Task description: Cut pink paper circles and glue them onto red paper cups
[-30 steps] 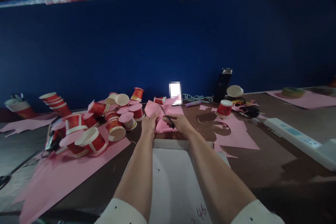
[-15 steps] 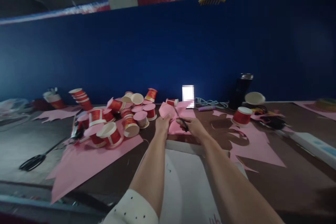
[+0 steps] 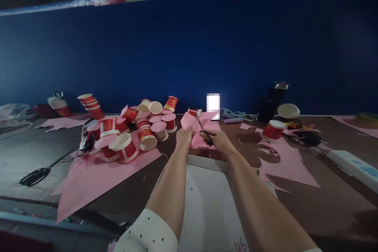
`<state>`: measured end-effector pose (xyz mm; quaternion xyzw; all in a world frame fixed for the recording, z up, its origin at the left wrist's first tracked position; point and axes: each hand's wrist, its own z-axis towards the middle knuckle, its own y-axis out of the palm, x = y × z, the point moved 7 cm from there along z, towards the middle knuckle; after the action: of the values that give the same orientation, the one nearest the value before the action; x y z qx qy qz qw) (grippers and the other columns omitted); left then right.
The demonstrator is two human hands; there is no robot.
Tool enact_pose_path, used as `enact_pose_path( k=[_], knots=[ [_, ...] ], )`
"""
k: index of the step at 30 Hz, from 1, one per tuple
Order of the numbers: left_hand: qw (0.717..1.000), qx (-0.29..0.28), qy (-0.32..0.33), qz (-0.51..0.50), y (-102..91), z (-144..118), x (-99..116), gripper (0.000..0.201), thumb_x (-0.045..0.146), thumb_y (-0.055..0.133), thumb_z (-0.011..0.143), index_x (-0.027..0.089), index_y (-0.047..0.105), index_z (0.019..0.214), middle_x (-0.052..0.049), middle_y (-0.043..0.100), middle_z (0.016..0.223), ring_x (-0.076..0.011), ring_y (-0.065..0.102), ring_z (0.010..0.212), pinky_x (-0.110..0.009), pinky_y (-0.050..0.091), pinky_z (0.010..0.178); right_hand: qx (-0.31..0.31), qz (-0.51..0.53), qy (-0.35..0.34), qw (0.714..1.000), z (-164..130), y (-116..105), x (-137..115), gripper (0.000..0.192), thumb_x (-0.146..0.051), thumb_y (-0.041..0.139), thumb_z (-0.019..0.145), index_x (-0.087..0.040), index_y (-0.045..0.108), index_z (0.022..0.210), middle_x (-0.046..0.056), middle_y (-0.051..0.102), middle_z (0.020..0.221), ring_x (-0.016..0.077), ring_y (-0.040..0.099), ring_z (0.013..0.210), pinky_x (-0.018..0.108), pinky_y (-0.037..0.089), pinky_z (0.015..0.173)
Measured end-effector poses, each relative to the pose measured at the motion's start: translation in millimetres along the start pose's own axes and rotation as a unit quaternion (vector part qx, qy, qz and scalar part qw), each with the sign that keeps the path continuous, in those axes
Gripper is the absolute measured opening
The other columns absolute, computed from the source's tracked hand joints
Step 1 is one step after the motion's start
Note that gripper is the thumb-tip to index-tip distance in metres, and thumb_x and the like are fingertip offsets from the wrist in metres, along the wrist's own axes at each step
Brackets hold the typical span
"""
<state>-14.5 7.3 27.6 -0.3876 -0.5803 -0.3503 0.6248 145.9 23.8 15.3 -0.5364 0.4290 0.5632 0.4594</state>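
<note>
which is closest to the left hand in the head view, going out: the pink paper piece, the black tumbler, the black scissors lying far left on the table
From the left hand:
1. Pink paper piece, held in that hand, just above it.
2. Black tumbler, off to the right by the blue wall.
3. Black scissors, far left on the table, farthest out.

Matt pink paper (image 3: 193, 126) lies creased under both hands beside glossy red-printed paper cups (image 3: 126, 149) at nine o'clock, on a dull, smooth brown bench (image 3: 310, 204), with black plastic-handled scissors (image 3: 206, 136), a smooth white plastic power strip (image 3: 354, 165) and a black flask (image 3: 273, 102) with a shiny metal cap.
</note>
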Motion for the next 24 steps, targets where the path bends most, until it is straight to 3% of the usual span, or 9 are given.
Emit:
enact_pose_path(
  k=[10, 19, 22, 24],
  knots=[
    [0.999, -0.003, 0.029, -0.028, 1.9, 6, -7, 0.024, 0.032, 0.066, 0.068, 0.011, 0.069, 0.081, -0.011, 0.071, 0.081, -0.0208, 0.064, 0.075, -0.027, 0.046, 0.065, 0.005, 0.020, -0.011, 1.000, -6, 3, -10, 0.047, -0.045, 0.080, 0.054, -0.012, 0.074, 0.087, -0.001, 0.056, 0.056, 0.0078, 0.046, 0.050, 0.023, 0.037, 0.050],
    [0.999, 0.006, 0.009, -0.053, 0.5, 6, -11, 0.025, 0.031, 0.068, 0.066, 0.011, 0.069, 0.081, -0.010, 0.069, 0.075, -0.0207, 0.064, 0.072, -0.028, 0.046, 0.062, 0.027, 0.038, -0.004, 0.999, -8, 1, -12, 0.046, -0.041, 0.081, 0.052, -0.012, 0.074, 0.087, -0.001, 0.058, 0.055, 0.0075, 0.048, 0.048, 0.021, 0.037, 0.046],
    [0.997, 0.014, 0.025, -0.065, 0.2, 10, -14, 0.027, 0.029, 0.068, 0.065, 0.011, 0.069, 0.084, -0.010, 0.070, 0.078, -0.0196, 0.064, 0.074, -0.027, 0.046, 0.064, 0.066, 0.048, -0.003, 0.997, -6, -7, -8, 0.041, -0.040, 0.081, 0.053, -0.011, 0.073, 0.081, 0.001, 0.060, 0.055, 0.0084, 0.051, 0.048, 0.020, 0.039, 0.045],
    [0.996, 0.005, 0.018, -0.092, 2.5, 12, -18, 0.027, 0.027, 0.068, 0.064, 0.011, 0.068, 0.086, -0.010, 0.070, 0.081, -0.0188, 0.063, 0.072, -0.027, 0.047, 0.063, 0.135, 0.065, -0.015, 0.989, -5, -19, -5, 0.038, -0.040, 0.081, 0.053, -0.011, 0.071, 0.076, 0.002, 0.060, 0.055, 0.0092, 0.053, 0.048, 0.020, 0.039, 0.044]
  ],
)
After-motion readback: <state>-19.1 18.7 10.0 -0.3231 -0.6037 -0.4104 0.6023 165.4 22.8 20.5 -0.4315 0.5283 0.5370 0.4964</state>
